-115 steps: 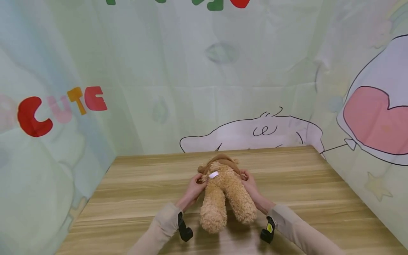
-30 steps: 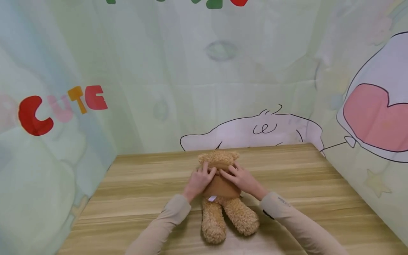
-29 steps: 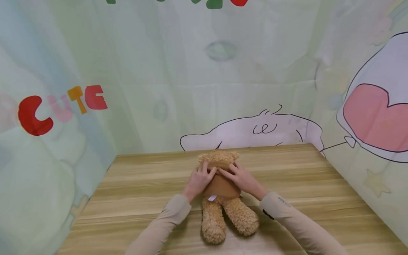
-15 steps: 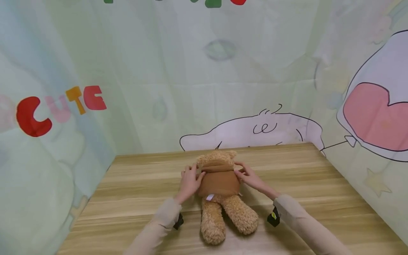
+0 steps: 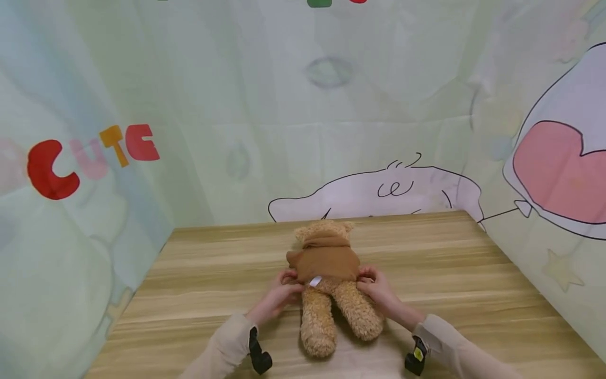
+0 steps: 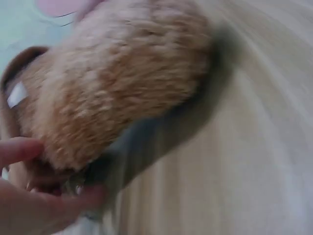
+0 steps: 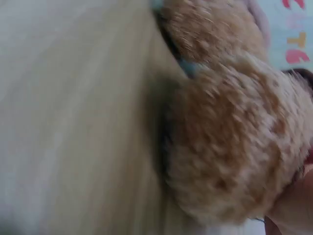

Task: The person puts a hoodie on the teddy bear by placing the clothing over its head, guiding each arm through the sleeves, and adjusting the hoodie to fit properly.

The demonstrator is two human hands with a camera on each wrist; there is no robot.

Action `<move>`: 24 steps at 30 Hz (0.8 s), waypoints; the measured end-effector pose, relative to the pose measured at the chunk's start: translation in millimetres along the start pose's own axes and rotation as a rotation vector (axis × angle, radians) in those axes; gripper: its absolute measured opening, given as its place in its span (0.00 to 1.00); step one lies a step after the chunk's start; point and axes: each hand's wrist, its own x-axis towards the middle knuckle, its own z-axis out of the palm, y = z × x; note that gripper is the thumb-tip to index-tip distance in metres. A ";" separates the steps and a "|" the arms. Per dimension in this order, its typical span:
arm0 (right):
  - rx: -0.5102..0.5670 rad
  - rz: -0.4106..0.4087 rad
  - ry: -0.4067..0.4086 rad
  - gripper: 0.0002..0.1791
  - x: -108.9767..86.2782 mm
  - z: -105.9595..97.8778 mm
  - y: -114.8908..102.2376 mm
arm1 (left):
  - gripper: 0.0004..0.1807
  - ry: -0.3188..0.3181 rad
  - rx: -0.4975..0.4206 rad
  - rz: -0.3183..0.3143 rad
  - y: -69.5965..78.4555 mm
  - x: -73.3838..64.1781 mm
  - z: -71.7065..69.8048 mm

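Observation:
A light-brown teddy bear (image 5: 318,326) lies back up on the table, legs toward me and head at the far end. It wears a brown sweater (image 5: 326,262) with a thick fold at the neck; a white tag (image 5: 315,281) sticks out below the hem. My left hand (image 5: 278,296) pinches the hem on the left side. In the left wrist view its thumb (image 6: 22,149) and fingers stand on either side of the cloth. On the right, my right hand (image 5: 381,293) grips the hem beside the hip; in the right wrist view the furry leg (image 7: 234,147) mostly hides it.
The wood-grain table (image 5: 213,279) extends on both sides of the bear. A printed cloth backdrop (image 5: 227,105) rises behind the table and along both sides. Black wrist cameras (image 5: 260,358) hang under both cuffs.
Earlier the sweater was bunched near the head and bared the lower back; now it covers the back. Both hands have moved from the neck fold down the sides to the hem.

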 end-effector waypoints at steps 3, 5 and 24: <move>0.010 0.014 0.038 0.18 -4.0 5.6 1.1 | 0.17 0.128 0.063 -0.029 35.3 -22.1 37.4; 0.020 0.045 0.064 0.20 -7.2 9.4 -0.2 | 0.16 0.146 0.054 0.011 22.6 -14.8 37.9; -0.695 -0.261 0.161 0.08 -3.5 19.9 -16.1 | 0.26 0.141 0.268 -0.051 70.2 -28.2 78.9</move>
